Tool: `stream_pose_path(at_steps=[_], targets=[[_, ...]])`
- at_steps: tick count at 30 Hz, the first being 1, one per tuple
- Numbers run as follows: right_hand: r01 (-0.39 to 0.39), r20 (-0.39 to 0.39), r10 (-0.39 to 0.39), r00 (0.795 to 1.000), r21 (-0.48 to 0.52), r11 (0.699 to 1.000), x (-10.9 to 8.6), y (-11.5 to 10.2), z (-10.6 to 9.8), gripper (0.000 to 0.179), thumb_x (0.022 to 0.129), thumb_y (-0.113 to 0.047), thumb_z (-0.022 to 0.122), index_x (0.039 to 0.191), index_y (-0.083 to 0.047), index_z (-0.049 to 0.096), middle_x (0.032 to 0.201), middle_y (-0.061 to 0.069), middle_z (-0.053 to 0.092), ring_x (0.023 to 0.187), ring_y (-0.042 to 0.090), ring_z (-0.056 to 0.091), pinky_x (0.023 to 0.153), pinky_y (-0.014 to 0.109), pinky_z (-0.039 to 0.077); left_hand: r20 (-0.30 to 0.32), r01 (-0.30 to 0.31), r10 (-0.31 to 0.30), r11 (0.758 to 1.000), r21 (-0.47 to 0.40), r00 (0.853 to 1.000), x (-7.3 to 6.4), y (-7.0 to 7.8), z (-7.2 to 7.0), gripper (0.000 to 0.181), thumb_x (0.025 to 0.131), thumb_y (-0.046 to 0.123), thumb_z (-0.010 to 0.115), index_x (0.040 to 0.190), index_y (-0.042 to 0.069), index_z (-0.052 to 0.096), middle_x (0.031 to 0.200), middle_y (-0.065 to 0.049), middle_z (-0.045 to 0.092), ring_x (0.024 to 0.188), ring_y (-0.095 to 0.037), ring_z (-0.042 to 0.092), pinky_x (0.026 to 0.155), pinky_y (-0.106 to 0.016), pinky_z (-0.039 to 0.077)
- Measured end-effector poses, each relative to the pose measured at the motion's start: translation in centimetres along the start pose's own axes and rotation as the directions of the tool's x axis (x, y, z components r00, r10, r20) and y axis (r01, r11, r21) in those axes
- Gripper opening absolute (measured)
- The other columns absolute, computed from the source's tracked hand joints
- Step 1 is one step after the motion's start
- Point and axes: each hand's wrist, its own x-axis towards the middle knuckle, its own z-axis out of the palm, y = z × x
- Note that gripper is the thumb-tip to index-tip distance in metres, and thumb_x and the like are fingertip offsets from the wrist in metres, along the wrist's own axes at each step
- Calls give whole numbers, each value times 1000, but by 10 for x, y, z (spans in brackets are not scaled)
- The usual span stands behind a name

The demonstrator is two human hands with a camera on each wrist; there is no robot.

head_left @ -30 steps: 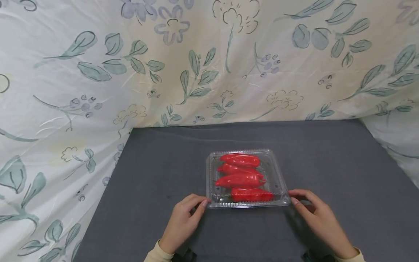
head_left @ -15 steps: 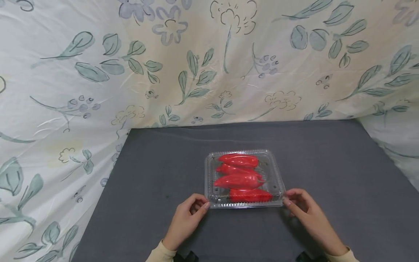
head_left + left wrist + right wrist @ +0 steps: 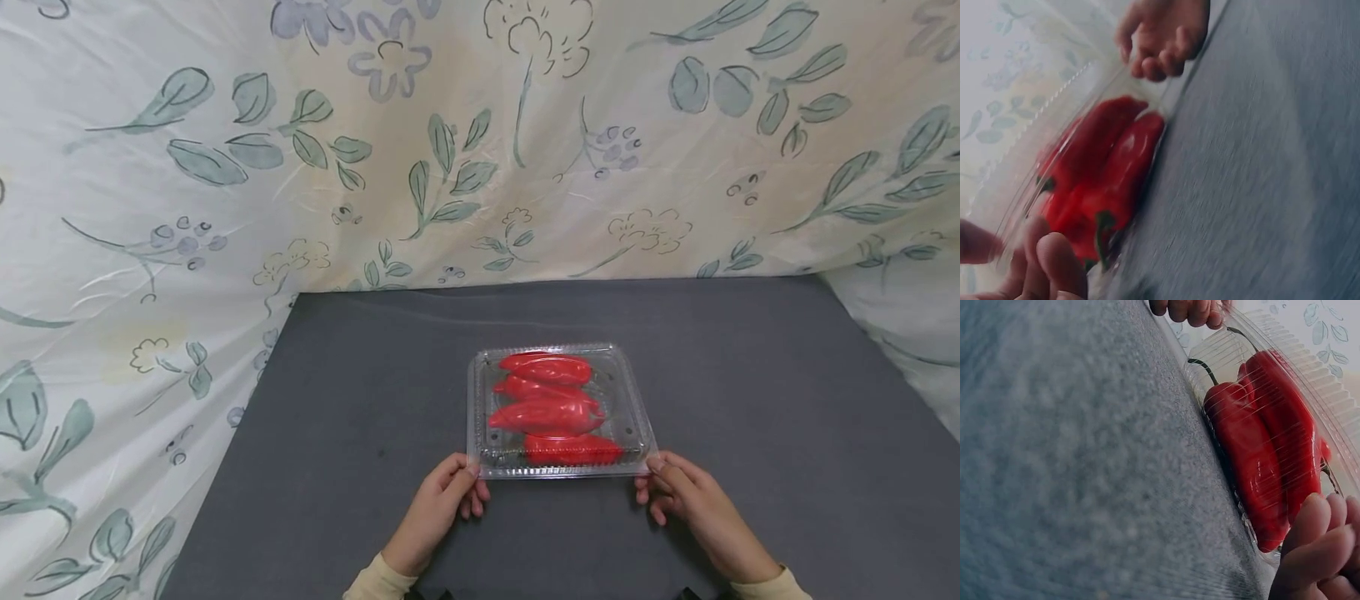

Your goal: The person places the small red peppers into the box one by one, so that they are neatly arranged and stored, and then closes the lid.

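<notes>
A clear plastic clamshell box point(image 3: 628, 408) with its lid down sits on the grey cloth, holding several red peppers point(image 3: 547, 414) laid crosswise. My left hand point(image 3: 433, 507) pinches the rim at the box's front left corner, thumb on top and fingers curled below. At the front right corner, my right hand point(image 3: 701, 518) grips the rim the same way. Green stems point(image 3: 1104, 228) show through the wall in the left wrist view. Seen from the right wrist, two long peppers point(image 3: 1241, 444) lie close behind the ribbed front wall.
Dark grey cloth point(image 3: 360, 400) covers the table around the box. A pale curtain point(image 3: 450, 192) printed with leaves and flowers hangs behind the table and along its left side, with more of it at the right edge point(image 3: 892, 308).
Both hands have shifted their fingers from beside the front corners to underneath the rim, with thumbs now on top. The box has hardly moved.
</notes>
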Motion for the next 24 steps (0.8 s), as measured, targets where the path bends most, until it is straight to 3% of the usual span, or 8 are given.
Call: stream_pose_path(at_steps=[6, 15, 24], targets=[[47, 90, -50, 995, 31, 998, -4, 3, -3, 33, 103, -27, 43, 95, 3, 52, 84, 8, 55, 70, 15, 57, 49, 32, 49, 3, -3, 3, 999, -50, 1000, -4, 1, 2, 33, 100, 24, 50, 96, -9, 50, 73, -2, 57, 59, -8, 55, 58, -21, 46], [154, 157, -167, 973, 91, 984, -4, 6, -7, 26, 104, -16, 39, 95, 6, 48, 80, 5, 54, 68, 12, 55, 44, 32, 48, -8, -10, 9, 997, -80, 1000, -7, 1, 4, 32, 97, 18, 53, 96, -14, 50, 69, -2, 57, 56, -7, 55, 58, -21, 49], [103, 104, -106, 989, 29, 994, -7, 3, -4, 28, 103, -20, 42, 93, 6, 48, 78, 5, 54, 66, 12, 55, 45, 34, 49, -23, -13, 11, 996, -84, 1000, -8, 2, 7, 32, 98, 18, 52, 95, -14, 50, 67, -2, 58, 55, -8, 57, 58, -22, 48]])
